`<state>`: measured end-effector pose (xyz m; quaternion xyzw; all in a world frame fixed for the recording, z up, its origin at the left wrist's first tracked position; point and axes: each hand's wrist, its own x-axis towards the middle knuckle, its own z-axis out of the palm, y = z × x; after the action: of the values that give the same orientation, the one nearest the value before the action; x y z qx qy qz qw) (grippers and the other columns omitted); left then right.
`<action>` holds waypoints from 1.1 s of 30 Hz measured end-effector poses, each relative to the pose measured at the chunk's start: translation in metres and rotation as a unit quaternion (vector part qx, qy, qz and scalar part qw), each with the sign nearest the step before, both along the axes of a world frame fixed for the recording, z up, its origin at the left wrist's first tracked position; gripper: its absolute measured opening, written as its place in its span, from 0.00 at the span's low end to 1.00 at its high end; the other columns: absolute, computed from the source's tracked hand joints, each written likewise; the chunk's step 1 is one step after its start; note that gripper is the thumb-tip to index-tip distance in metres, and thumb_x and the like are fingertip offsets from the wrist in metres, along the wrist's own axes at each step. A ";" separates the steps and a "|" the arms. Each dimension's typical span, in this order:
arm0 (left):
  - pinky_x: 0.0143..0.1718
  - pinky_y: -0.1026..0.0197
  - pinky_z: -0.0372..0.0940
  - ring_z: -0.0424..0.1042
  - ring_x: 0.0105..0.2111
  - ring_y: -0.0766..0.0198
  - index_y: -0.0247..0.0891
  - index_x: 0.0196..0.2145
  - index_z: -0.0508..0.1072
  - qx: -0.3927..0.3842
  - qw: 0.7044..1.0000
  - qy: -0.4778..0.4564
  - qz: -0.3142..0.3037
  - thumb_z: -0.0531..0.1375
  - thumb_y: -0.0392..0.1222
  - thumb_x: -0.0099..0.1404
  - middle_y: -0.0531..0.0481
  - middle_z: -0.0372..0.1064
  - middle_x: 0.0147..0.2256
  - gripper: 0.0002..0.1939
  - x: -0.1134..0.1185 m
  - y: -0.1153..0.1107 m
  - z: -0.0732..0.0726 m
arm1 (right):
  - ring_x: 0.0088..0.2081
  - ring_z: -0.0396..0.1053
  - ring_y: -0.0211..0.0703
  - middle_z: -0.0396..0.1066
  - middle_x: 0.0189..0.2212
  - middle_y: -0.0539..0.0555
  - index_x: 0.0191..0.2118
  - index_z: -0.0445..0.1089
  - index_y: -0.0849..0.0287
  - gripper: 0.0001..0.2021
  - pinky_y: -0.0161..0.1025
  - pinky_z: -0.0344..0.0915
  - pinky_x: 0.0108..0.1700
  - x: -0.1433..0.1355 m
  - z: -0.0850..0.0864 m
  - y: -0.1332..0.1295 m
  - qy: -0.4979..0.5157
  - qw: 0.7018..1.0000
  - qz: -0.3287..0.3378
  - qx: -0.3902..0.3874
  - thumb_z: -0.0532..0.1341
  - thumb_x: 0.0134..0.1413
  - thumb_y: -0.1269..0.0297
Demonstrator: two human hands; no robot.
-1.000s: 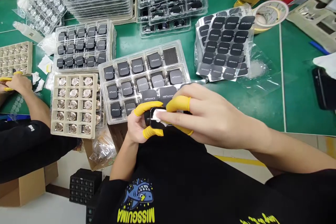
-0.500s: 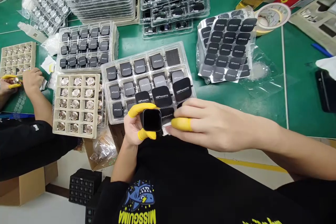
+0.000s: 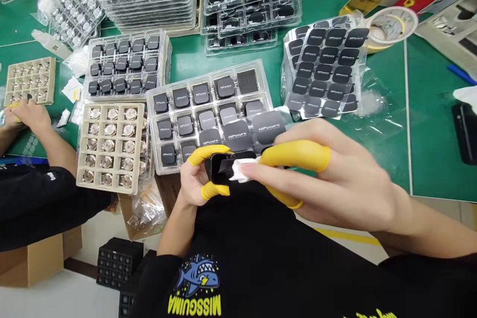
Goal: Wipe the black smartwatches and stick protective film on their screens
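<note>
My left hand [image 3: 197, 179], in yellow finger cots, grips a smartwatch [image 3: 219, 168] with a square black glossy screen by its upper and lower edges. My right hand [image 3: 328, 179], also with yellow finger cots, pinches a crumpled white wipe [image 3: 245, 166] against the right side of the screen. Just above the watch, a sheet of dark HiFuture stickers [image 3: 237, 133] overlaps the front of a clear tray [image 3: 206, 67] of square HiFuture-labelled pieces. Whether a hand also holds this sheet, I cannot tell.
More sticker sheets [image 3: 322, 69] lie right of the tray, near tape rolls [image 3: 395, 25]. Stacked clear trays [image 3: 149, 5] stand behind. A beige tray of round watches [image 3: 110, 146] sits at left, near a co-worker's hand [image 3: 33, 112]. A black phone-like object [image 3: 465, 131] lies far right.
My right hand has come closer and turned, bringing the wipe onto the watch screen. The watch has shifted slightly right and tilted. The sticker sheet over the tray now catches more light.
</note>
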<state>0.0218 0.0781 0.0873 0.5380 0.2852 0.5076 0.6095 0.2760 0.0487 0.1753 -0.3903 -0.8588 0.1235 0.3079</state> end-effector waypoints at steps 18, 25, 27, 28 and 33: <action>0.49 0.54 0.83 0.89 0.44 0.52 0.44 0.55 0.87 0.026 0.998 0.018 0.050 0.83 0.71 0.55 0.44 0.89 0.48 0.39 -0.007 0.003 -0.013 | 0.47 0.76 0.53 0.79 0.41 0.55 0.58 0.80 0.56 0.13 0.51 0.73 0.47 0.009 0.004 0.008 0.013 0.995 0.077 0.059 0.63 0.78 0.75; 0.49 0.56 0.82 0.88 0.45 0.53 0.44 0.57 0.87 0.038 0.998 0.034 0.040 0.82 0.69 0.57 0.44 0.89 0.49 0.38 -0.008 0.001 -0.015 | 0.43 0.72 0.49 0.78 0.36 0.54 0.52 0.83 0.62 0.15 0.47 0.68 0.44 -0.014 -0.002 0.016 -0.030 0.986 0.120 0.111 0.56 0.84 0.73; 0.48 0.57 0.82 0.88 0.43 0.55 0.44 0.56 0.88 0.035 0.997 0.040 0.063 0.82 0.70 0.57 0.45 0.88 0.48 0.38 -0.010 0.001 -0.017 | 0.41 0.72 0.47 0.78 0.35 0.53 0.48 0.83 0.59 0.18 0.46 0.69 0.44 -0.010 0.000 0.017 -0.049 0.984 0.143 0.098 0.54 0.85 0.74; 0.47 0.57 0.82 0.88 0.43 0.55 0.44 0.55 0.88 0.036 0.996 0.041 0.073 0.82 0.70 0.56 0.45 0.88 0.47 0.38 -0.010 0.001 -0.017 | 0.40 0.72 0.47 0.78 0.34 0.53 0.47 0.82 0.59 0.19 0.46 0.69 0.44 -0.007 0.001 0.016 -0.053 0.983 0.151 0.090 0.53 0.86 0.74; 0.50 0.55 0.82 0.88 0.45 0.52 0.44 0.56 0.88 0.057 0.995 0.045 0.070 0.82 0.70 0.58 0.43 0.89 0.49 0.37 -0.013 0.002 -0.017 | 0.42 0.73 0.50 0.79 0.38 0.55 0.55 0.79 0.58 0.12 0.48 0.71 0.44 0.009 0.000 0.011 -0.024 0.991 0.111 0.072 0.58 0.83 0.73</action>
<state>0.0091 0.0800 0.0708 0.5728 0.3194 0.5397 0.5278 0.2855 0.0599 0.1758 -0.2718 -0.9106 0.0854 0.2994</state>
